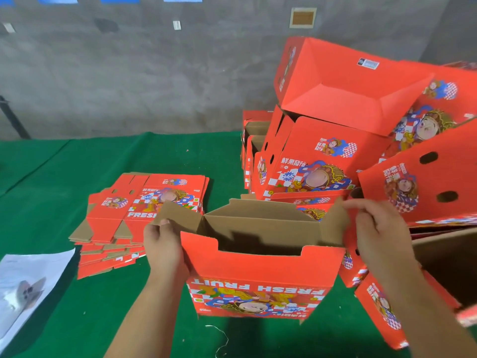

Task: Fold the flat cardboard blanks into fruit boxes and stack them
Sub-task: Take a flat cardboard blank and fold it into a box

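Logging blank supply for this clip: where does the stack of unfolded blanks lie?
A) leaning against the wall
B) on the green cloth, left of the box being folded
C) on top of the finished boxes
B: the flat blanks lie stacked on the green cloth, left of the half-folded box.

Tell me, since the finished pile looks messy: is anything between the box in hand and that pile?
Nothing visible. The box, held at its end flaps by the left hand and right hand, stands right in front of the pile of folded boxes, no object between.
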### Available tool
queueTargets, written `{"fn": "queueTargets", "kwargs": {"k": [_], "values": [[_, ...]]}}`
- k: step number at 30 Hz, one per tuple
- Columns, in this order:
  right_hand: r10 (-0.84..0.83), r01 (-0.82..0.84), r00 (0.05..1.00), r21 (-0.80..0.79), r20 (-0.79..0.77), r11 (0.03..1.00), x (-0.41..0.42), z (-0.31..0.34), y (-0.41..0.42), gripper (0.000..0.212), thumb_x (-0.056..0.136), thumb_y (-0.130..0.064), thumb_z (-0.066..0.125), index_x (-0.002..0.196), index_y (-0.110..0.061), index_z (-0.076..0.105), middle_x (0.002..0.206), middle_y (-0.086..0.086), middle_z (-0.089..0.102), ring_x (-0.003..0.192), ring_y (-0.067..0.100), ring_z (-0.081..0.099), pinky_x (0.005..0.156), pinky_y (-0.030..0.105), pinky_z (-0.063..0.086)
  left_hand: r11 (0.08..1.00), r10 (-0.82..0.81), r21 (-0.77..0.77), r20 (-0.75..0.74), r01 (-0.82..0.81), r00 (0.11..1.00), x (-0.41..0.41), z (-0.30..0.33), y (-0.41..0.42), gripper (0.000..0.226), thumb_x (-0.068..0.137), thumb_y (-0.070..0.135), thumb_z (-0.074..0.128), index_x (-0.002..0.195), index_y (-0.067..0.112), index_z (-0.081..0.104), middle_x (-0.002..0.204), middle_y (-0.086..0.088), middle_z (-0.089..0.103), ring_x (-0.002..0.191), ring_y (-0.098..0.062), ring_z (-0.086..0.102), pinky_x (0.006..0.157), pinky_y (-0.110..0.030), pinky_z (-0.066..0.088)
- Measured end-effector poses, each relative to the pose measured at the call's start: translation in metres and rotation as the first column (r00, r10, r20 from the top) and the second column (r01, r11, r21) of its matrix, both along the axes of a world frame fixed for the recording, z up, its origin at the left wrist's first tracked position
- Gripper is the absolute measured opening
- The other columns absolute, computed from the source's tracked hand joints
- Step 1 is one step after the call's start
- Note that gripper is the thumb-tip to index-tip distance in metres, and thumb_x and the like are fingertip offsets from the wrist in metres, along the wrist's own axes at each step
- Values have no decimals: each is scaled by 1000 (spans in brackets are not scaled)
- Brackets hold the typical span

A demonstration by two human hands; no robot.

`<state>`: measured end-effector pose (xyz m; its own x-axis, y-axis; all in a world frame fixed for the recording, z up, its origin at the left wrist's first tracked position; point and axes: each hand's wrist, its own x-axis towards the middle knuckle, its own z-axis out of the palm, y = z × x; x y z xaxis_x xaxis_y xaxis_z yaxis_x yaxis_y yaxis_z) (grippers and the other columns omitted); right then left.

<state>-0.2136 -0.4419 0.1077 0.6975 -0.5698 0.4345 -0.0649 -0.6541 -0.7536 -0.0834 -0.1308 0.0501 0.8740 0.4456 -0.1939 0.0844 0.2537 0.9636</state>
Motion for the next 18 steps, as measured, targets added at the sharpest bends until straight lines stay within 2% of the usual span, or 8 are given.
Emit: {"fn": "queueTargets", "kwargs": {"k": [1, 3, 5, 7, 10, 12, 14, 18], "values": [[-54, 61, 994, -80, 93, 995, -7, -7, 10, 39, 90, -7, 43, 101, -27, 74, 103, 4, 57, 90, 8, 56, 85, 16, 41, 1000, -4, 8, 16, 4, 1000, 0, -1, -1, 24, 107, 22, 45, 84, 17, 44, 82, -12, 49, 81, -26, 49, 72, -39, 42], [-70, 129, 965, -225, 254, 966, -22, -24, 37, 42, 80, -8, 44, 103, -17, 78, 113, 3, 51, 105, 19, 48, 99, 26, 33, 1000, -10, 14, 43, 10, 999, 0, -3, -1, 23, 107, 23, 45, 84, 21, 46, 80, -10, 50, 79, -25, 50, 72, -40, 42], [152, -36, 947, -378, 282, 925, -32, -43, 65, 41, 80, -6, 48, 103, -13, 80, 118, 2, 58, 111, 20, 49, 106, 33, 33, 1000, -1, 19, 67, 0, 998, 0, -4, 0, 23, 107, 23, 45, 84, 22, 46, 77, -7, 49, 75, -23, 49, 68, -34, 41], [336, -250, 935, -461, 112, 851, -29, -53, 83, 38, 86, -11, 51, 111, -17, 79, 131, 1, 62, 129, 28, 50, 115, 46, 32, 995, 20, 100, 93, -29, 995, 0, -8, 1, 22, 107, 23, 46, 85, 19, 46, 77, -6, 49, 73, -22, 47, 65, -34, 39], [285, -352, 930, -347, -231, 869, -16, -56, 86, 44, 98, -35, 49, 139, -34, 62, 160, -11, 40, 153, 17, 25, 128, 42, 10, 949, 7, 308, 177, -62, 984, -3, -14, -1, 24, 107, 27, 44, 84, 20, 47, 82, -5, 54, 79, -23, 49, 73, -42, 41], [249, -334, 914, -245, -320, 910, -7, -54, 84, 50, 101, -43, 51, 151, -39, 48, 168, -14, 22, 154, 13, 19, 127, 33, 5, 907, -45, 415, 262, -70, 964, -2, -14, -4, 22, 105, 31, 42, 90, 18, 52, 87, -4, 58, 83, -25, 51, 76, -43, 41], [229, -320, 914, -245, -336, 915, -1, -56, 81, 53, 101, -41, 52, 153, -38, 44, 169, -13, 20, 149, 13, 20, 123, 31, 11, 843, -129, 534, 331, -73, 935, 0, -14, -7, 19, 106, 30, 42, 102, 17, 55, 100, -8, 60, 94, -26, 54, 81, -39, 40], [151, -361, 835, -320, -530, 876, 10, -56, 87, 67, 94, -56, 24, 160, -46, 21, 171, -15, -5, 147, 12, 22, 120, 33, 18, 779, -289, 627, 367, -5, 884, 3, -12, -7, 11, 106, 34, 44, 112, 34, 52, 112, 3, 58, 102, -15, 55, 87, -30, 42]]}}
